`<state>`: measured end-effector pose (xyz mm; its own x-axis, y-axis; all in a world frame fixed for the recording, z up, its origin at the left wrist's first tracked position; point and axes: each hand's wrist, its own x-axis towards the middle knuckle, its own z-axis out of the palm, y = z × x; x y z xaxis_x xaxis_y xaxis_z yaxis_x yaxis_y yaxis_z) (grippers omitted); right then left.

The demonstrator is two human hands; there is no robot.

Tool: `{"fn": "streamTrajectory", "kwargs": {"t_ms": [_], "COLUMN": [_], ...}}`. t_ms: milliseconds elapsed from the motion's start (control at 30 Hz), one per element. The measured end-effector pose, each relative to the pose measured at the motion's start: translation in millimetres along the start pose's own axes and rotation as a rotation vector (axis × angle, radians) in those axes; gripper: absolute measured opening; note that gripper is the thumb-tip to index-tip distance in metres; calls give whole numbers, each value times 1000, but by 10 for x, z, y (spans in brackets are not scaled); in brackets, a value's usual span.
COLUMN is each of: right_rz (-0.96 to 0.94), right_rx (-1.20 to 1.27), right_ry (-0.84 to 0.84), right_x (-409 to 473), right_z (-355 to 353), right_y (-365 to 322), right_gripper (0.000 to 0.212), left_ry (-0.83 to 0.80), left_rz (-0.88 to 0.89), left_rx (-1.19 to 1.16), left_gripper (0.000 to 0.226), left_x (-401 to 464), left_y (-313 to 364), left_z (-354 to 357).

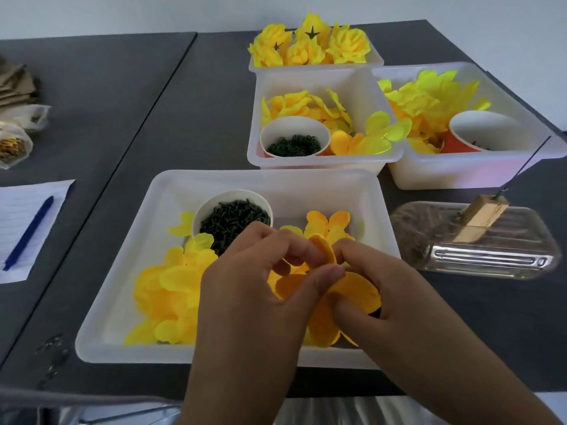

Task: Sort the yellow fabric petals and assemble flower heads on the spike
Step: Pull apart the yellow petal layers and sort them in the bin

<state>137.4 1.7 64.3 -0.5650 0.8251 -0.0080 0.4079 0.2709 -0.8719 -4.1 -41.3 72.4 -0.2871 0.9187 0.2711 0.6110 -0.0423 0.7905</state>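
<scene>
Both hands, left (245, 289) and right (389, 302), pinch orange petals (356, 289) above the near tray (122, 348).
I reckon they're peeling layers apart for sorting; spike (521, 170) waits right of that tray.

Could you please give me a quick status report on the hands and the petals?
Left hand and right hand both pinching orange-yellow fabric petals above near white plastic tray. Wire spike on wooden block untouched, right. Nothing obstructing.

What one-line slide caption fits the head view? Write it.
Both hands, left and right, pinch orange-yellow fabric petals over the near white tray; the wire spike stands unused.
</scene>
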Motion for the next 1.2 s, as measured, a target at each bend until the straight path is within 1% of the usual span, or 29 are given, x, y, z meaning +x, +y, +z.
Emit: {"fn": "streamTrajectory", "kwargs": {"t_ms": [100,200,300,433,533,733,867,1033,1200], "right_rz": [-29,-48,-43,-15,-1,-15,-15,-23,-33], "right_rx": [-37,-70,-73,-51,-44,-63,-36,-28,-46], "right_ry": [-15,-29,-65,-110,-136,-154,-161,-171,-174], "right_x": [-18,-30,-34,-49,-56,-64,-67,-79,-74], "right_z": [-32,-65,-92,-130,-151,-172,-196,-214,-225], "right_y": [11,19,22,5,-14,-50,-64,-69,-57], "right_gripper": [13,16,15,13,13,15,13,15,11], "left_ry": [-47,-87,-107,-140,-132,-122,-132,-180,-187], "left_rz": [-20,-29,-26,-26,-5,8,12,-6,3], "left_rx": [-65,-82,-99,-163,-179,-205,-209,-320,-311], "left_gripper": [24,24,13,14,9,22,21,19,20], "left_x": [27,41,38,37,43,51,60,52,57], "left_y": [-19,-46,-63,-55,-63,-64,-65,-68,-41], "left_z": [-44,-76,-92,-114,-117,-99,-88,-115,-125]}}
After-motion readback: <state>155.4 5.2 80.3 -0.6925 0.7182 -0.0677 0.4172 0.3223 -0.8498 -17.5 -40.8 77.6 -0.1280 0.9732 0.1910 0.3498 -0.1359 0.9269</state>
